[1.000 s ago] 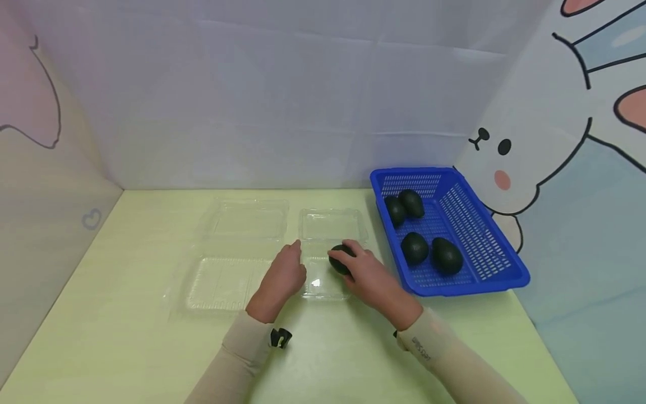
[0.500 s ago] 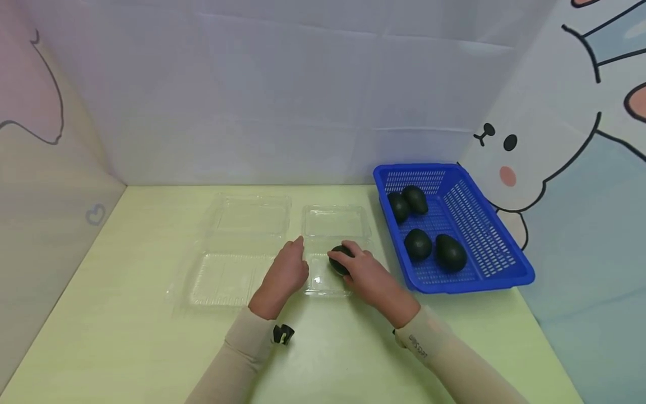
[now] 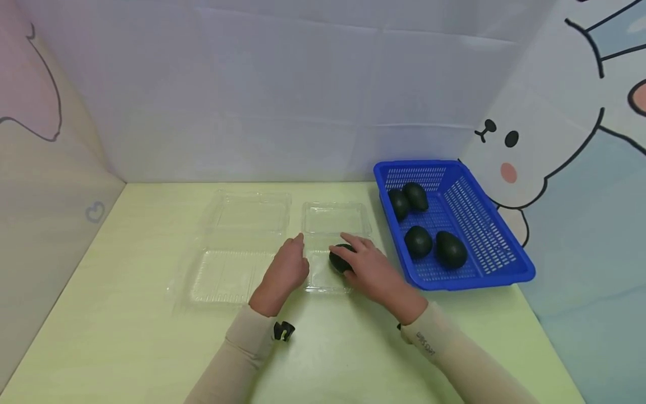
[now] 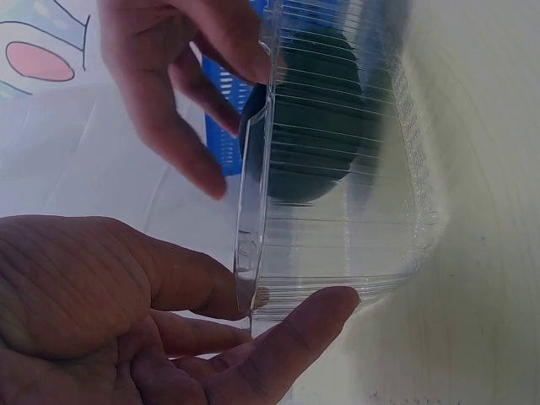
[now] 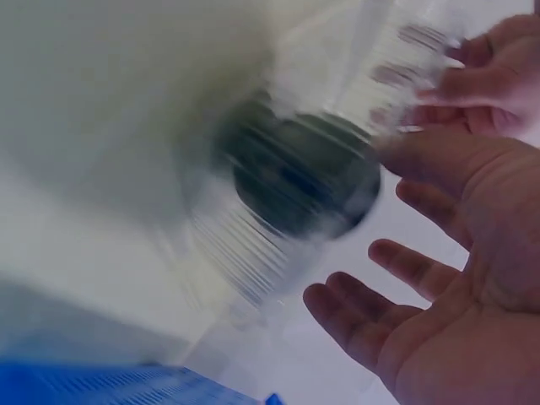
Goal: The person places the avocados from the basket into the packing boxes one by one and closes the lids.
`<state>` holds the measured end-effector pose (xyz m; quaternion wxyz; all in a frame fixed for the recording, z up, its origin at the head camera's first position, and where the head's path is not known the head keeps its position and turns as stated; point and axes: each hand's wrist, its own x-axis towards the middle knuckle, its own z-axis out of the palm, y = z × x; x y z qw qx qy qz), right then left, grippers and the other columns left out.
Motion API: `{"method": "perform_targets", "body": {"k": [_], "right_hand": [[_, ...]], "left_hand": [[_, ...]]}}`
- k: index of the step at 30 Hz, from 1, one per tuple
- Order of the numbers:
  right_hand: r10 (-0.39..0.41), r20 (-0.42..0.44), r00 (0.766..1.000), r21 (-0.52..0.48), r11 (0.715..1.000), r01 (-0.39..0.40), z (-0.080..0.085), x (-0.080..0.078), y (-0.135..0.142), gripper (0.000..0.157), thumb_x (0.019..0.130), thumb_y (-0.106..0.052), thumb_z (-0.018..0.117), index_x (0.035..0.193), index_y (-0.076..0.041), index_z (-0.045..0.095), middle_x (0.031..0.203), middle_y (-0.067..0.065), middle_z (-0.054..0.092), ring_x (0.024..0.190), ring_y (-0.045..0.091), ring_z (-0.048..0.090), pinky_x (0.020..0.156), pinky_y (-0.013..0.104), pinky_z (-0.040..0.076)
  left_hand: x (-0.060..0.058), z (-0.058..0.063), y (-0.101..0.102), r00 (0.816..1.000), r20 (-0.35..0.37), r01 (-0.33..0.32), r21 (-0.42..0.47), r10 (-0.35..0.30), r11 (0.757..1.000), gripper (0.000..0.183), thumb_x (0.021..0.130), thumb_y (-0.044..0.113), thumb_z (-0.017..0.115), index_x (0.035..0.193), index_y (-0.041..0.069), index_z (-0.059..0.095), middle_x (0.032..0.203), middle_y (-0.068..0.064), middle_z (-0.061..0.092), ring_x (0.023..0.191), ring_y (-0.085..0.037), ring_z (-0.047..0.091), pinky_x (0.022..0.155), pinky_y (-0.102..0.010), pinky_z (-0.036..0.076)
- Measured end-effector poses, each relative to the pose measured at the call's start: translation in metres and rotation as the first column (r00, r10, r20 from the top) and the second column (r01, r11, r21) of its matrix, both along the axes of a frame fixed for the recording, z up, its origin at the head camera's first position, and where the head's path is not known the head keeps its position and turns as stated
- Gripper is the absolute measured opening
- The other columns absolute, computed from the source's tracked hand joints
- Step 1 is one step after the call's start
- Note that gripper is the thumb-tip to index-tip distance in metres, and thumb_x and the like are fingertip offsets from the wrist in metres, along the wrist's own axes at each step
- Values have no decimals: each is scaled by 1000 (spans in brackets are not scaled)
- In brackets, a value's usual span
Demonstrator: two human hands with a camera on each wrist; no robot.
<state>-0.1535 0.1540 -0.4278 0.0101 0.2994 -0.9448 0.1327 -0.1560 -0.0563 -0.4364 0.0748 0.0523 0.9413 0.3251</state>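
A pale yellow-green desk [image 3: 101,336] fills the lower part of the head frame. Behind it, a creased, pale lavender backdrop [image 3: 282,84] spans the upper middle. At upper left, the side wall [image 3: 45,174] bears a dark-outlined pink shape [image 3: 25,84] and, lower, a small blue heart [image 3: 95,212]. At upper right is a printed animal face [image 3: 550,129] with a black eye [image 3: 511,138] and pink cheek [image 3: 508,173]; light blue [image 3: 590,252] fills the area below.

The small container [image 4: 337,232] is glossy, ribbed clear plastic, the basket [image 3: 479,227] perforated plastic, the avocado [image 3: 338,264] smooth, the sleeves [image 3: 229,359] matt cloth
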Motion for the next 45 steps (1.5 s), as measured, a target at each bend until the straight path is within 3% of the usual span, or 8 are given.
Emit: {"method": "perform_targets", "body": {"k": [7, 15, 23, 32, 45], "right_hand": [[23, 6, 1000, -62, 998, -22, 37, -4, 12, 55, 93, -13, 78, 145, -13, 60, 157, 17, 43, 135, 44, 49, 96, 51, 54], [-86, -11, 996, -59, 995, 85, 75, -27, 43, 56, 98, -16, 71, 151, -13, 53, 159, 17, 39, 137, 47, 45, 89, 57, 55], [-222, -32, 975, -59, 974, 220, 101, -55, 74, 60, 99, -18, 70, 154, -12, 48, 161, 21, 33, 144, 48, 34, 110, 67, 36], [-303, -72, 950, -33, 953, 301, 105, -82, 95, 61, 101, -18, 65, 158, -13, 43, 161, 25, 30, 138, 57, 34, 106, 73, 36], [-386, 68, 920, 8, 922, 386, 92, -123, 120, 70, 102, -19, 61, 164, -18, 29, 165, 27, 17, 142, 61, 25, 105, 77, 30]], "left_hand": [[-2, 1, 0, 1000, 1, -1, 15, 1, 1000, 57, 96, -3, 50, 150, -16, 36, 136, -34, 52, 126, -43, 55, 103, -52, 48], [-3, -1, -1, 1000, 24, -15, 7, 15, 1000, 57, 97, -3, 51, 151, -15, 35, 137, -34, 51, 125, -42, 55, 104, -52, 48], [-2, -4, -1, 1000, 25, -16, 12, 15, 1000, 57, 97, -3, 52, 151, -16, 36, 137, -34, 52, 127, -42, 54, 105, -52, 47], [-3, -5, -1, 1000, 13, -15, 23, 14, 1000, 56, 97, -4, 53, 150, -16, 37, 136, -34, 52, 127, -42, 55, 104, -52, 48], [-2, -4, 0, 1000, 25, -17, 32, 17, 999, 57, 97, -5, 52, 150, -16, 36, 137, -33, 52, 129, -42, 53, 106, -52, 46]]}}
